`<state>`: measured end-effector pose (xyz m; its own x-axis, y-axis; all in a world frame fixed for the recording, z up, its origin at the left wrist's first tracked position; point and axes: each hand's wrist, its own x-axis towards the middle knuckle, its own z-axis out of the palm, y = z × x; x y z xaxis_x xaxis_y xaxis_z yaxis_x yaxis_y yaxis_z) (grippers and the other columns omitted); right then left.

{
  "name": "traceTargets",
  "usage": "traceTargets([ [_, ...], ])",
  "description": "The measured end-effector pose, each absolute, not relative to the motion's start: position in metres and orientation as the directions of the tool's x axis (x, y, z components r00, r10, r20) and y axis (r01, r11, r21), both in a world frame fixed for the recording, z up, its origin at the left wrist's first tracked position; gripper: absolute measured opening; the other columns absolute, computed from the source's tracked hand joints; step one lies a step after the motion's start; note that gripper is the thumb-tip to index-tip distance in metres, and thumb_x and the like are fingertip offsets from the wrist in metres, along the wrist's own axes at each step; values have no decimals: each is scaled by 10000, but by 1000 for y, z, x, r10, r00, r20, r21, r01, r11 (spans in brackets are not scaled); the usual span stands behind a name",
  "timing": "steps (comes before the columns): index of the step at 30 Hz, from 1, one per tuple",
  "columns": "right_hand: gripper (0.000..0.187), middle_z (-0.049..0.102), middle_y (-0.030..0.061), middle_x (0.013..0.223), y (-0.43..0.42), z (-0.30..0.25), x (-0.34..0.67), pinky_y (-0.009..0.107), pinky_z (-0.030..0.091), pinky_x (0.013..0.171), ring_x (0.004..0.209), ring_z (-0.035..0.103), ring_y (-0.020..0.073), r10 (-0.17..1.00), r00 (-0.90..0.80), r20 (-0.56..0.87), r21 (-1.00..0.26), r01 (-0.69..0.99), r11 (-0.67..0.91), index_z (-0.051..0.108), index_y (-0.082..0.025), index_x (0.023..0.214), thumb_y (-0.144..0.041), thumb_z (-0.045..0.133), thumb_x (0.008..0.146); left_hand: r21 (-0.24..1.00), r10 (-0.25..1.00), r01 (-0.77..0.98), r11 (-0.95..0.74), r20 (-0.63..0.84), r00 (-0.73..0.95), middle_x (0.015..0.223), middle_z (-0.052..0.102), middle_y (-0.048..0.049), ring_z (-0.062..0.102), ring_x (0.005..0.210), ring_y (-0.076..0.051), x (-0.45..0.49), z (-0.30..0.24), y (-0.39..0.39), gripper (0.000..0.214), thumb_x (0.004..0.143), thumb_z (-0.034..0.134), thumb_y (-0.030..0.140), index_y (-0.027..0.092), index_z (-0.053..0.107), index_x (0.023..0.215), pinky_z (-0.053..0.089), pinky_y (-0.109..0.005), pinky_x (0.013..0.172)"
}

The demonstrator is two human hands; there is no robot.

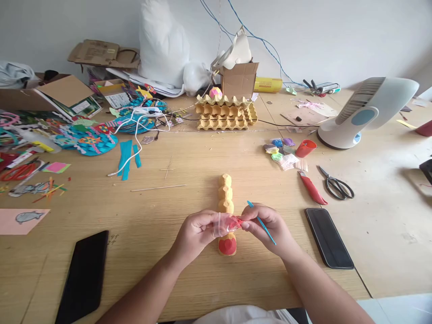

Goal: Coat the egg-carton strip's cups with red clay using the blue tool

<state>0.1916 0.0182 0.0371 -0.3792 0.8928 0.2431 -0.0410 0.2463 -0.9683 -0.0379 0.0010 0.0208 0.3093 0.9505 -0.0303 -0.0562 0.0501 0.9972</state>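
My left hand [199, 227] is closed on a small clear plastic bag [221, 224] with red modelling clay in it. My right hand [268, 225] pinches the red clay [240, 221] at the bag's mouth. A thin blue modelling tool [261, 222] is held slantwise in the same hand. Beneath both hands, a yellow strip of egg carton [225, 192] lies on the table, pointing away from me; the bag and fingers hide its middle. Red clay [227, 245] covers the cup at its near end.
Right of my hands lie a phone [329, 237], scissors [339, 185], a red-handled knife [312, 188], a red cup [305, 148] and several clay packets [278, 150]. A dark tablet-like device [83, 274] lies left. Egg cartons [222, 114] and a fan [357, 112] stand farther back.
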Motion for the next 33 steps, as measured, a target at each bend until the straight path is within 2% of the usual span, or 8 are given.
traceTargets([
  [3, 82, 687, 0, 746, 17, 36, 191, 269, 482, 635, 663, 596, 130, 892, -376, 250, -966, -34, 256, 701, -218, 841, -218, 765, 892, 998, 944, -62, 20, 1, 329, 1049, 781, -85, 749, 945, -210, -36, 24, 0, 250, 882, 758, 327, 247, 810, 1113, 624, -257, 787],
  [7, 134, 673, -2, 731, 15, 36, 190, 271, 486, 635, 667, 599, 134, 907, -343, 246, -966, -8, 259, 677, -218, 806, -258, 772, 890, 996, 939, -81, 21, 8, 345, 1059, 781, -91, 749, 961, -218, -33, 26, 0, 242, 890, 750, 312, 245, 808, 1115, 625, -272, 805],
  [11, 158, 706, 39, 871, 17, 37, 190, 301, 544, 708, 769, 651, 160, 929, -338, 150, -988, -33, 148, 717, -216, 1007, -356, 719, 933, 998, 949, -61, -18, 36, 312, 1064, 776, -98, 749, 971, -236, -34, 23, -1, 269, 896, 742, 317, 237, 794, 1148, 630, -303, 811],
  [15, 305, 740, 72, 917, 19, 36, 190, 315, 575, 737, 799, 687, 173, 882, -471, 20, -997, -73, -17, 734, -186, 1144, -425, 619, 992, 952, 944, 146, -267, 229, 236, 1000, 779, -68, 739, 909, -195, -34, 21, 1, 264, 904, 731, 265, 260, 785, 1163, 611, -279, 788],
  [18, 285, 746, 66, 893, 19, 32, 189, 313, 578, 733, 783, 688, 169, 891, -453, -30, -989, -114, -92, 756, -183, 1109, -412, 657, 972, 853, 888, 264, -450, 398, 231, 991, 780, -50, 733, 876, -171, -33, 21, 3, 285, 903, 726, 206, 278, 776, 1175, 599, -266, 779],
  [21, 241, 741, 52, 854, 18, 28, 188, 311, 573, 718, 744, 672, 157, 910, -411, -53, -980, -151, -126, 768, -185, 1034, -398, 709, 938, 796, 850, 301, -525, 467, 246, 994, 779, -45, 733, 876, -163, -32, 20, 3, 328, 903, 720, 171, 287, 758, 1207, 596, -260, 776],
  [26, 217, 709, 22, 782, 15, 28, 186, 286, 541, 667, 682, 644, 131, 916, -395, -67, -980, -146, -135, 718, -190, 884, -404, 737, 916, 800, 843, 278, -532, 470, 262, 1004, 778, -51, 739, 884, -166, -31, 19, 1, 361, 891, 735, 170, 285, 745, 1233, 598, -255, 773],
  [33, 336, 609, -17, 676, 11, 27, 178, 259, 434, 583, 620, 534, 117, 948, -306, -88, -980, -144, -138, 607, -194, 738, -452, 785, 859, 829, 856, 247, -501, 433, 282, 1020, 776, -36, 738, 899, -157, -29, 20, 0, 374, 877, 754, 179, 309, 746, 1228, 596, -241, 799],
])
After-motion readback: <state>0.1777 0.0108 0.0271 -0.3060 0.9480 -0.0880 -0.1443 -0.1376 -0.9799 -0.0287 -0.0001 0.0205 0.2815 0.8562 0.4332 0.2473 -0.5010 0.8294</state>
